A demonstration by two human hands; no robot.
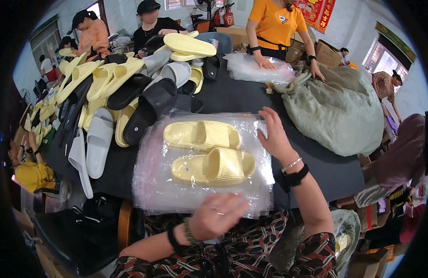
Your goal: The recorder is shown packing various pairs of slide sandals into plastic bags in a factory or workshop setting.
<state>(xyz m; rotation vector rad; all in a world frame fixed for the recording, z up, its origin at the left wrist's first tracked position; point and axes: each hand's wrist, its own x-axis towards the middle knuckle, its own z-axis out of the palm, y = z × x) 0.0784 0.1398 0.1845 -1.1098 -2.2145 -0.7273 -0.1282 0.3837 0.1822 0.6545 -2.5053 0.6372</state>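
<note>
A pair of pale yellow slides, the upper slide (pixel 202 134) and the lower slide (pixel 214 167), lies side by side with toes to the right. Glare across them suggests they are inside the top clear plastic bag. Beneath is a stack of clear bags (pixel 151 185) on the dark table. My right hand (pixel 275 132) is at the bags' upper right edge, fingers apart and curved, with nothing visible in it. My left hand (pixel 219 215) hovers over or touches the bags' near edge, its fingers stretched to the right and slightly blurred.
A heap of yellow, grey and black slides (pixel 149 88) covers the table's left side. A greenish woven sack (pixel 334 111) bulges at the right. Across the table, a person in orange (pixel 276 23) rests a hand on another bag stack (pixel 253 69). A black chair (pixel 79 236) stands lower left.
</note>
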